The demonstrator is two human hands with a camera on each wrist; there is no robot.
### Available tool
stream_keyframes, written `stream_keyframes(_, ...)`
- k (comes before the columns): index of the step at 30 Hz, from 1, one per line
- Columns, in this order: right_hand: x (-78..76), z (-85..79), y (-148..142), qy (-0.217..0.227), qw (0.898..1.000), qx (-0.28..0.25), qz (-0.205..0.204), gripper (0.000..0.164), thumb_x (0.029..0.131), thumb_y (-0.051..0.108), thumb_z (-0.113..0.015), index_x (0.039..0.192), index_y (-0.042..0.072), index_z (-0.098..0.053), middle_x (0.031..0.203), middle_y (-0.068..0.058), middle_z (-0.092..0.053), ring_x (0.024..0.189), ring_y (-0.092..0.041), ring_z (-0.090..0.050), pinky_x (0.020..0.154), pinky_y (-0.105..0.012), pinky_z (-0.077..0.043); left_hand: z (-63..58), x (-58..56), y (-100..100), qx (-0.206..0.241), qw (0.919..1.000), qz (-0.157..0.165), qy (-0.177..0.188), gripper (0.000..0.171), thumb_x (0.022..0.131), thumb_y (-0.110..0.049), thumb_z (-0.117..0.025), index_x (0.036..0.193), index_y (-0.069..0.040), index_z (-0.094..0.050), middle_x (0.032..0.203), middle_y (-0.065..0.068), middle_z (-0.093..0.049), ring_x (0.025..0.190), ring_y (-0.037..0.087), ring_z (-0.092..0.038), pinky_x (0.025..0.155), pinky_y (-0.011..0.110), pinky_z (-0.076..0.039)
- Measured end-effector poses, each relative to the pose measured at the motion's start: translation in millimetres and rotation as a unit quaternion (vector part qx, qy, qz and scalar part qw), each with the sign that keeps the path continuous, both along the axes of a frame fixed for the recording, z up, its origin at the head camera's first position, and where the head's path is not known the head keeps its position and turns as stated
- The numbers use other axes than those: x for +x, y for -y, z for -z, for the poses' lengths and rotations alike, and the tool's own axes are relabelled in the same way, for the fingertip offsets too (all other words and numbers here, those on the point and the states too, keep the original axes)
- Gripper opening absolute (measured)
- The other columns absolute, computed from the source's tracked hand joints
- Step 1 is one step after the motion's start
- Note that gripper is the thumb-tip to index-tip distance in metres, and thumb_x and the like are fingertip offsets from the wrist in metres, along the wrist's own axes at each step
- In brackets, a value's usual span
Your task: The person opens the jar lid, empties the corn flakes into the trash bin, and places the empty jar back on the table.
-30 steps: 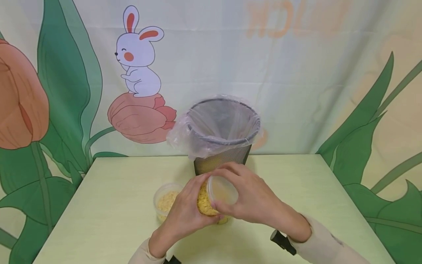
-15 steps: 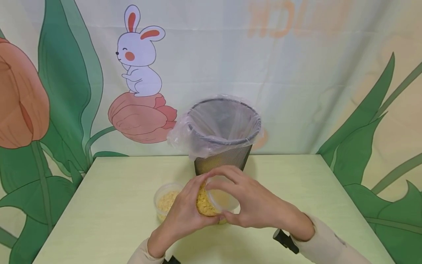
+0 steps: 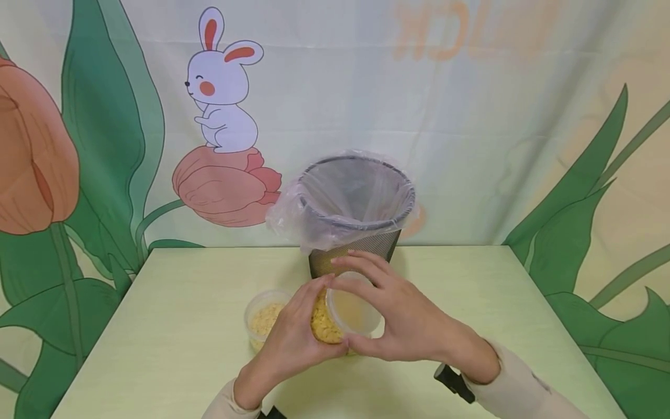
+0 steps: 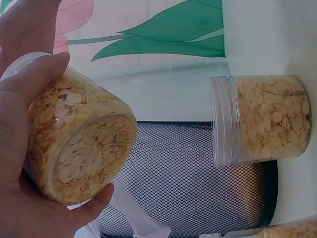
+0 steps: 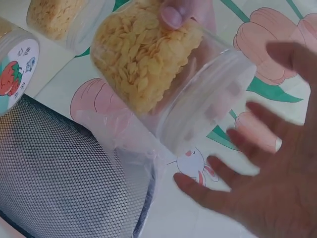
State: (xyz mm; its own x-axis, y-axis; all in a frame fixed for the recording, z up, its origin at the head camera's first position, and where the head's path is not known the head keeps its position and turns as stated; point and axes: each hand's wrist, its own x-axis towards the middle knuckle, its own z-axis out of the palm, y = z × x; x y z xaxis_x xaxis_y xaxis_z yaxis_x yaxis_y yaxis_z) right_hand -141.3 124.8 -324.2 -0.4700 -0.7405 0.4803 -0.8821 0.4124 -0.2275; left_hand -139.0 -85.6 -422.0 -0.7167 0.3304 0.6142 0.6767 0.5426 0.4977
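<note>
In the head view my left hand [image 3: 290,334] grips a clear jar of yellow flakes [image 3: 325,323], tilted above the table. Its translucent lid [image 3: 357,308] faces my right hand [image 3: 405,317]. The right wrist view shows that hand's fingers [image 5: 247,148] spread and curved around the lid side, with a gap to the lid [image 5: 208,106]. Seen from the left wrist, the held jar's base [image 4: 91,153] faces the camera, with thumb and fingers wrapped around its side. Another jar of flakes [image 3: 266,319] stands on the table to the left.
A mesh bin [image 3: 350,256] lined with a clear plastic bag [image 3: 335,233] stands behind the hands. In the right wrist view a jar lid with a strawberry sticker [image 5: 15,74] shows at left. A printed curtain [image 3: 445,145] hangs behind the table [image 3: 173,349].
My right hand's fingers have spread away from the lid, which they held a second ago. The left hand and jar have barely moved.
</note>
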Motion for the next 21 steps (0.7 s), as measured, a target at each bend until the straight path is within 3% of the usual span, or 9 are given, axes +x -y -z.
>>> stream_keyframes(5,3.8,1.0,5,0.024,0.994,-0.019,0.104,0.064,0.083,0.054,-0.068,0.138,0.026,-0.051,0.146,0.002,-0.045,0.133,-0.019,-0.046,0.091,-0.045,-0.054,-1.2,0.5,-1,0.001,0.9999,-0.01,-0.002,0.102,0.061,-0.037,-0.091,0.146,-0.015,-0.039,0.134,0.004,-0.055,0.114,0.018,-0.058,0.087,0.038,-0.057)
stream_keyframes(9,7.0,4.7,8,0.053,0.987,-0.004,0.155,0.07,0.08,0.061,-0.068,0.138,0.025,-0.052,0.141,0.003,-0.05,0.124,-0.02,-0.054,0.089,-0.044,-0.054,-0.4,0.5,-1,-0.002,0.9999,-0.014,-0.002,0.1,0.062,-0.037,-0.091,0.144,-0.014,-0.04,0.135,0.004,-0.054,0.115,0.018,-0.058,0.088,0.038,-0.056)
stream_keyframes(16,7.6,8.8,12,0.052,0.984,0.006,0.171,0.07,0.076,0.06,-0.072,0.134,0.023,-0.057,0.132,0.005,-0.056,0.117,-0.017,-0.058,0.088,-0.042,-0.053,2.2,-1.3,-1,-0.005,0.9997,-0.015,-0.016,0.101,0.061,-0.035,-0.09,0.145,-0.012,-0.039,0.136,0.005,-0.054,0.117,0.02,-0.057,0.089,0.04,-0.056)
stream_keyframes(21,5.2,9.2,12,0.035,0.988,0.004,0.151,0.064,0.076,0.053,-0.076,0.131,0.025,-0.058,0.129,0.006,-0.058,0.115,-0.016,-0.059,0.088,-0.04,-0.054,2.6,-1.8,0,-0.008,0.9998,-0.015,-0.011,0.102,0.06,-0.035,-0.09,0.146,-0.014,-0.038,0.138,0.004,-0.053,0.119,0.019,-0.056,0.091,0.04,-0.055)
